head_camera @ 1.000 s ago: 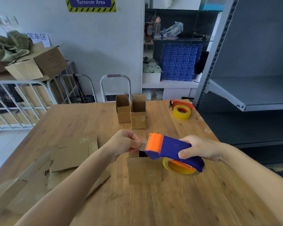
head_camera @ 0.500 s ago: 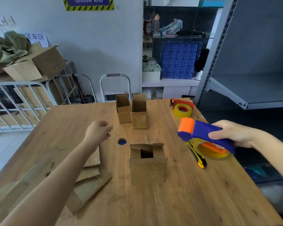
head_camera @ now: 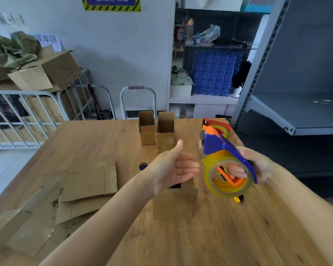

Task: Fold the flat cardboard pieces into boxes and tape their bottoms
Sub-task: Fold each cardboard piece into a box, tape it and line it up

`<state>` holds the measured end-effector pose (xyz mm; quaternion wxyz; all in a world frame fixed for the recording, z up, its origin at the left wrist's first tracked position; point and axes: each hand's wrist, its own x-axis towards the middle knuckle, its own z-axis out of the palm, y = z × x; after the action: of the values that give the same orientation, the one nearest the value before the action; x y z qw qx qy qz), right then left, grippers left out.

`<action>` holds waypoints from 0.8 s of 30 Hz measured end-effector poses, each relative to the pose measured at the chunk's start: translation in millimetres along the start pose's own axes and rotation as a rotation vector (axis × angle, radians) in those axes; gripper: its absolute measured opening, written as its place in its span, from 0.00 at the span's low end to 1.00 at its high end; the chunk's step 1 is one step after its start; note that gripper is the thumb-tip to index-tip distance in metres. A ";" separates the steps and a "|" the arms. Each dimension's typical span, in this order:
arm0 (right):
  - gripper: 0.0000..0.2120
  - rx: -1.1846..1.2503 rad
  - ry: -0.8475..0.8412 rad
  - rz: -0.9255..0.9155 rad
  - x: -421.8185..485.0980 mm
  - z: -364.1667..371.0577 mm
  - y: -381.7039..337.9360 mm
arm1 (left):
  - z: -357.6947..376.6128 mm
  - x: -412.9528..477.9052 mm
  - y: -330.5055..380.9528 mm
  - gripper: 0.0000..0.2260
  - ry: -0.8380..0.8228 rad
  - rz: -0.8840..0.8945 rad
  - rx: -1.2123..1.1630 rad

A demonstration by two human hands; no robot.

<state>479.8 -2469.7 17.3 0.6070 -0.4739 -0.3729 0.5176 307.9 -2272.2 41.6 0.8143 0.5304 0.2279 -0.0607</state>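
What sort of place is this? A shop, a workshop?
Probably a warehouse packing area: a "Turnover Area" sign on the wall, grey metal shelving, big cartons piled at the back, and a wooden table with small folded boxes and a tape dispenser.

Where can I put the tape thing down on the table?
For the tape dispenser, the table is bare in front of the near box and beyond the flat cardboard, left of the two far boxes. The left front is crowded with cardboard.
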 end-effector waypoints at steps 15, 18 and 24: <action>0.18 0.161 -0.100 -0.050 3.3 1.7 28.3 | 12.3 -15.9 2.7 0.31 0.123 0.632 0.772; 0.16 0.166 -0.130 -0.048 5.1 3.3 33.9 | 10.0 -13.9 1.6 0.22 0.245 0.685 0.866; 0.25 0.032 -0.074 -0.014 6.0 11.4 36.1 | 11.9 -17.8 -5.8 0.20 0.173 0.645 0.934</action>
<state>460.3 -2461.1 -14.5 0.6037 -0.4422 -0.3901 0.5365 293.8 -2287.8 48.4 0.4492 0.8796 0.0693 0.1403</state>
